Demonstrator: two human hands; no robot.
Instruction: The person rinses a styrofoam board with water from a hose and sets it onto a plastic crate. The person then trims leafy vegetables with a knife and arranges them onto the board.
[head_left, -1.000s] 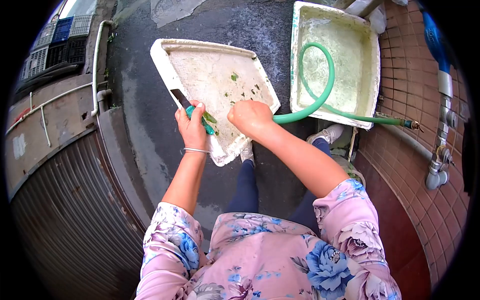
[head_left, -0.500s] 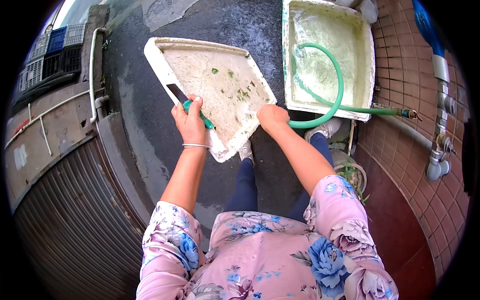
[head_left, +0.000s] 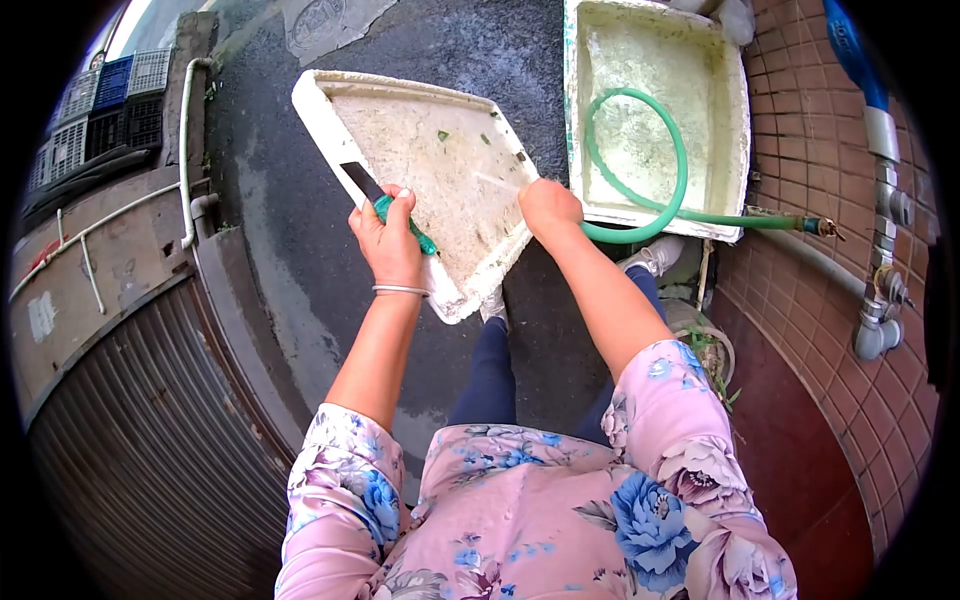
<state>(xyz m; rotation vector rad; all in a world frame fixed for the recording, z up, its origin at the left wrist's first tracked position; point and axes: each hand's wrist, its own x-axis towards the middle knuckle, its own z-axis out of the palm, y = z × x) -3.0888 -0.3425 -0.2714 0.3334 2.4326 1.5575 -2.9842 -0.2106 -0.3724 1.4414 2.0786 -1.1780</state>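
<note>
Foam lid [head_left: 400,130] sits slanted in front of you, over the pavement [head_left: 265,160] and just left of the foam box [head_left: 742,130], a gap showing between the two; whether anything props it from below, you cannot tell. Your right grip [head_left: 550,207] has shifted slightly up the lid's right edge in the last half second, closed in a fist around the green hose [head_left: 612,234]. Your left grip [head_left: 388,235] has hardly moved, pinching the lid's left edge together with a blade [head_left: 362,181] with a green handle. A thin stream [head_left: 495,182] now shows beside your right fist, crossing the lid's inner face, and fewer leaf scraps [head_left: 443,135] dot that face than a moment ago, so the rinsing looks well along.

Below you, the dark pavement looks damp, with paler patches. Around it, a ribbed shutter [head_left: 140,400] stands on your left and a brown tiled wall [head_left: 810,130] on your right. Stacked crates [head_left: 147,70] sit far left, a plant pot [head_left: 690,315] near your right leg, and the hose's metal fitting [head_left: 826,228] lies near the wall.
</note>
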